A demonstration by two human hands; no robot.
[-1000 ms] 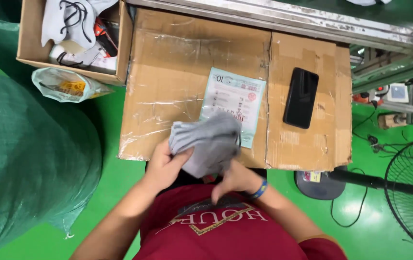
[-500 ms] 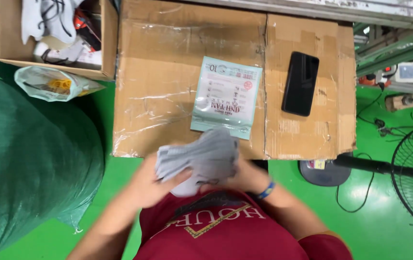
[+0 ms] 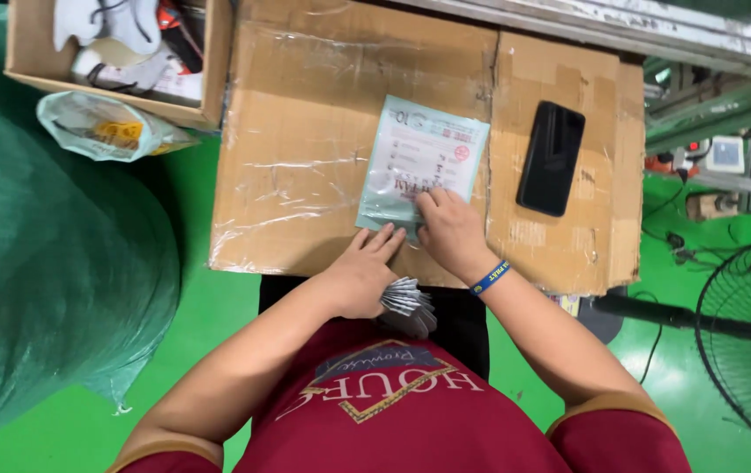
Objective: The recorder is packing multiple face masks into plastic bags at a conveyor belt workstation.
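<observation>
My left hand [image 3: 360, 276] rests at the near edge of the cardboard-covered table [image 3: 305, 175], pinning a folded grey cloth [image 3: 408, 307] between palm and lap. The cloth pokes out to the right of the hand as a stack of folds. My right hand [image 3: 452, 230], with a blue wristband, has its fingertips on the lower edge of a flat pale green plastic packet [image 3: 419, 162] that lies on the table. The two hands are close together, almost touching.
A black phone [image 3: 551, 158] lies on the table right of the packet. An open cardboard box [image 3: 113, 48] with white items stands at the top left, a clear bag [image 3: 99, 127] beside it. A big green sack [image 3: 42, 280] fills the left. A fan [image 3: 748, 342] stands at the right.
The grey cloth, held up in both hands before, has been folded small and lowered to my lap under the left hand. My right hand left it and moved onto the packet.
</observation>
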